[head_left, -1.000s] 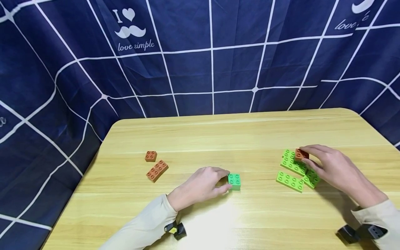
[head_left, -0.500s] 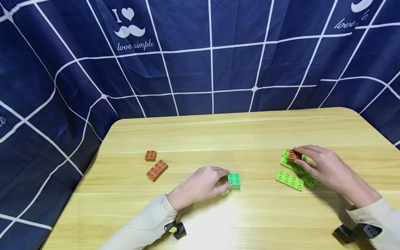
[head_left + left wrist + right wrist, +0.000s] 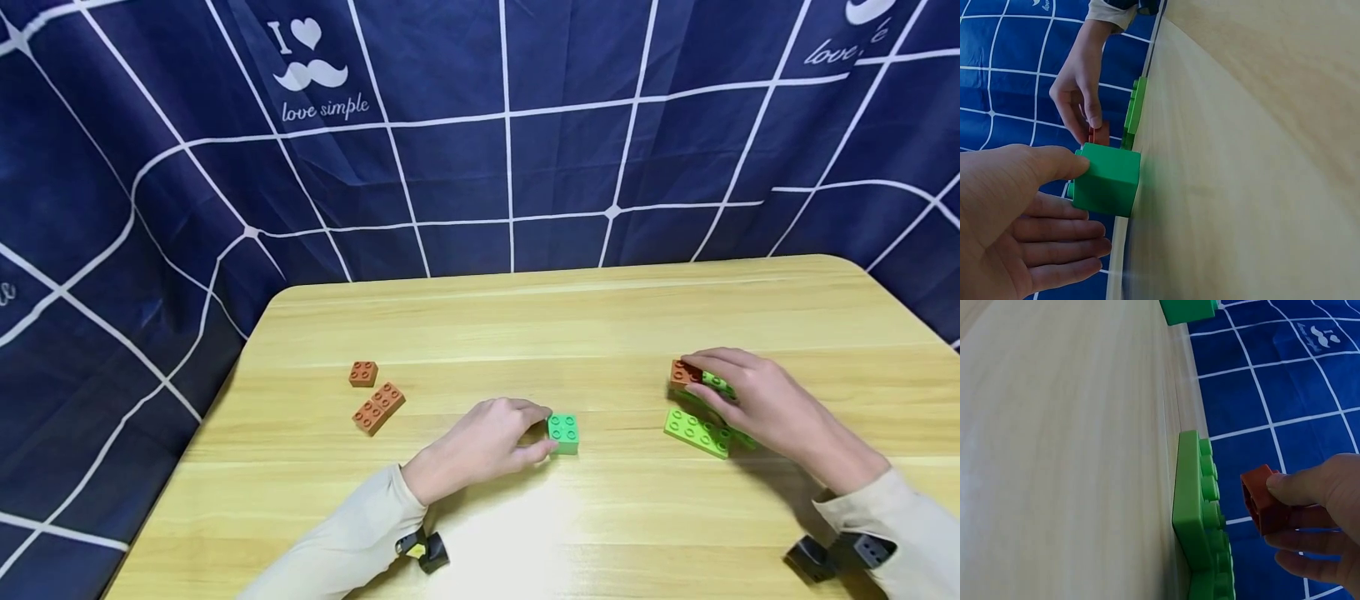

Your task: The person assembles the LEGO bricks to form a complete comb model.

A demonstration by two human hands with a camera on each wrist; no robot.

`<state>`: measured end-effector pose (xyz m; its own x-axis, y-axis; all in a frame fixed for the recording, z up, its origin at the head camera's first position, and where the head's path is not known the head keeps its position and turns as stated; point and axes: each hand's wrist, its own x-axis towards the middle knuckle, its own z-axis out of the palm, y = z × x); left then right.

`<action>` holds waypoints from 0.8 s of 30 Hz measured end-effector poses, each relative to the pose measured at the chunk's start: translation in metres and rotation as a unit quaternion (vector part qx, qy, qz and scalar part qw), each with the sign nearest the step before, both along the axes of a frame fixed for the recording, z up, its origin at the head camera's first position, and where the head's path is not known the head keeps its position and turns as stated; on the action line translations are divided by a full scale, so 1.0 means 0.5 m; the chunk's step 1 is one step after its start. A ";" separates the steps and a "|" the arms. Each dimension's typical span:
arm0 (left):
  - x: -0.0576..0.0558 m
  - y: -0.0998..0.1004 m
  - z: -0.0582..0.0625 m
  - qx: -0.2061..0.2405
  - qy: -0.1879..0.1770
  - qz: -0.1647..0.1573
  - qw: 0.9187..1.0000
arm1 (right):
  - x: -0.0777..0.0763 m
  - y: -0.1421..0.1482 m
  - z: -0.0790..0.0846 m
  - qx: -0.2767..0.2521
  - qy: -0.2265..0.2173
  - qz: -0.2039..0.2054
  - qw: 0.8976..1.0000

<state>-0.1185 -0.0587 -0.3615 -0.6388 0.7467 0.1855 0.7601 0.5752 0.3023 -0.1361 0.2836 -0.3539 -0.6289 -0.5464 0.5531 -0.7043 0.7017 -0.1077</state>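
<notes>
My left hand [image 3: 487,437] holds a bright green two-by-two toy brick [image 3: 562,433] at mid-table, thumb on its near side and index finger at its far side. The left wrist view shows the thumb against the green brick's face, the other fingers extended below. Over at the right, my right hand [image 3: 772,408] pinches a reddish-brown brick [image 3: 1263,497] between thumb and fingers. That brick is raised off the table, its hollow underside showing in the right wrist view. Under and beside the hand lie flat lime-green bricks [image 3: 693,432], partly hidden by it.
On the left part of the wooden table [image 3: 480,333] sit a small reddish-brown brick [image 3: 363,373] and a longer brown piece [image 3: 378,408] made of two squares. A dark blue curtain [image 3: 450,167] with white lines hangs behind the table's far edge.
My right hand has moved left with the reddish-brown brick, from over the lime-green bricks to their left end. The left hand and the green brick have stayed in place.
</notes>
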 end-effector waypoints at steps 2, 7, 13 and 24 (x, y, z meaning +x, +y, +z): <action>0.000 0.000 -0.001 0.000 0.000 0.000 1.000 | 0.001 -0.005 0.001 0.001 -0.006 -0.001 1.000; 0.001 0.000 -0.001 -0.001 -0.005 0.005 1.000 | 0.004 -0.019 0.004 0.002 -0.023 0.000 1.000; 0.001 0.000 0.000 -0.003 -0.003 0.003 1.000 | 0.009 -0.042 0.008 -0.002 -0.024 0.019 1.000; 0.001 -0.001 0.000 -0.010 0.004 -0.001 1.000 | 0.020 -0.075 0.006 -0.008 -0.019 0.049 0.999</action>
<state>-0.1182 -0.0590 -0.3615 -0.6353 0.7518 0.1765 0.7641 0.5788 0.2850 -0.1263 0.2462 -0.3511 -0.5934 -0.5981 0.5387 -0.7648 0.6276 -0.1456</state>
